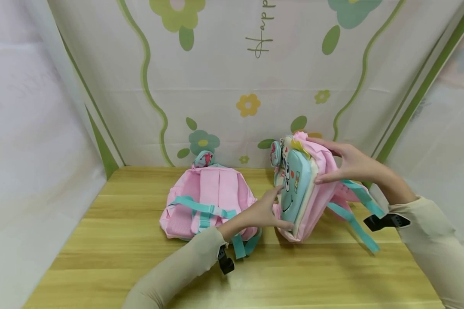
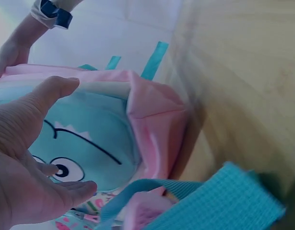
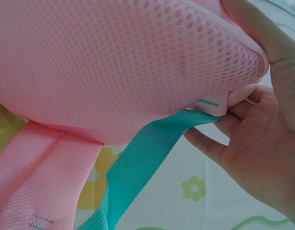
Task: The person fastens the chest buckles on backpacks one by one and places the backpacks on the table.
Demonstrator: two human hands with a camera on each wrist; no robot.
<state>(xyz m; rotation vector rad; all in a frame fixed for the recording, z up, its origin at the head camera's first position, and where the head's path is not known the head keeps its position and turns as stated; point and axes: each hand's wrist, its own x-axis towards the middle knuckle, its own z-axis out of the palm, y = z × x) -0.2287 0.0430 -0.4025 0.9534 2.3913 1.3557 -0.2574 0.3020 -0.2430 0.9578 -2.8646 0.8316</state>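
Note:
A pink child's backpack with a pale-blue cartoon-face front pocket stands tilted on the right side of the table, turned partly leftward. My right hand grips its upper edge. In the right wrist view, the right thumb and fingers lie around a corner of the pink mesh back, beside a teal strap. My left hand, thumb and fingers spread, is at the front pocket. Left of it, a second pink backpack lies straps up.
Teal straps dangle to the right of the tilted backpack. Small round blue pouches hang at both bags. Behind the wooden table rises a flower-printed cloth wall, with more cloth at both sides.

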